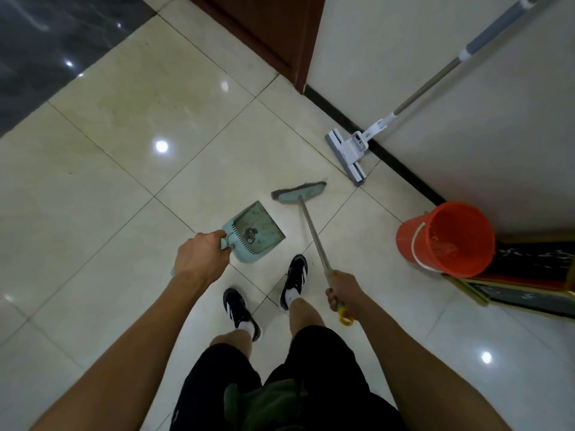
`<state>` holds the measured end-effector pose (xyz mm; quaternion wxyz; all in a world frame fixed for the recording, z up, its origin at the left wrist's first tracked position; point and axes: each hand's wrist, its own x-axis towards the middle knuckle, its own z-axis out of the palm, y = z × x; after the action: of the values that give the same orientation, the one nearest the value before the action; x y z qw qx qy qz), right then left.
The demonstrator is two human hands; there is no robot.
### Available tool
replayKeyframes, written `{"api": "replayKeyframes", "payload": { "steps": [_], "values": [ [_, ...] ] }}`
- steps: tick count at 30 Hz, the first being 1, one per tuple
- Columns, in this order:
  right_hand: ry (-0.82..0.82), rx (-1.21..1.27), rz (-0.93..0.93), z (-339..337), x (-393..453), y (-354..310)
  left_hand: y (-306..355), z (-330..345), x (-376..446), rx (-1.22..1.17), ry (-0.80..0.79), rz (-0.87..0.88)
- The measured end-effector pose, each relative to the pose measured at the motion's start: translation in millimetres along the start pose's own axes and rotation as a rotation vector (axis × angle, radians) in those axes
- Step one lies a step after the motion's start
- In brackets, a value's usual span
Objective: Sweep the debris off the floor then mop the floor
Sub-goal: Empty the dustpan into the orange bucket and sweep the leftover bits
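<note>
A person stands on a glossy tiled floor (109, 169) with a tool in each hand, the sweeping stage apparently near its end. The left hand (199, 259) is curled round the handle of a pale blue dustpan (255, 231), whose tray lies ahead of the knuckles with a small dark clump of debris (250, 235) sitting just behind its comb teeth. The right hand (342, 292) is wrapped around the upper end of a broom (312, 231), a yellow hanging loop poking out below the fist; the thin shaft runs forward and slightly left from that hold to the blue-grey broom head (298, 191), which sits just beyond the dustpan's far edge. Both tools look light and rigid, probably plastic and thin metal tube, so a one-handed hold high on each handle should serve; the pan likely needs keeping level, since the loose debris could slide out. Farther out to the right of the broom hand, a flat mop (347, 154) leans against the wall (466, 104), its head on the floor, and nearer on that side stands an orange bucket (448, 241) holding water. The mop's long handle would probably call for both hands.
</note>
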<state>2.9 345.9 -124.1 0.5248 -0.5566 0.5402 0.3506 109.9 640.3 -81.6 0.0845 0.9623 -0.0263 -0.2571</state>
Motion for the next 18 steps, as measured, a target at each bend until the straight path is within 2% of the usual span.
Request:
{"api": "replayKeyframes", "payload": {
  "steps": [3, 7, 9, 11, 12, 14, 18],
  "values": [
    [0.024, 0.004, -0.122, 2, -15, 10, -15, -6, 7, 0.013, -0.01, 0.034],
    [0.171, -0.276, -0.359, 4, -20, 22, -26, -14, 12, 0.001, -0.011, 0.059],
    [0.214, -0.25, -0.325, 6, -17, 24, -27, -18, 17, 0.002, -0.01, 0.065],
    [0.114, -0.059, -0.171, 9, -12, 16, -25, -21, 23, 0.008, -0.005, 0.072],
    [0.064, -0.027, -0.151, 10, -8, 9, -23, -22, 27, 0.015, -0.003, 0.073],
    [0.094, -0.104, -0.223, 7, 1, -14, -16, -25, 36, 0.02, -0.003, 0.075],
    [0.24, -0.432, -0.38, -13, 22, -54, -3, -33, 58, 0.058, 0.018, 0.071]
  ]
}}
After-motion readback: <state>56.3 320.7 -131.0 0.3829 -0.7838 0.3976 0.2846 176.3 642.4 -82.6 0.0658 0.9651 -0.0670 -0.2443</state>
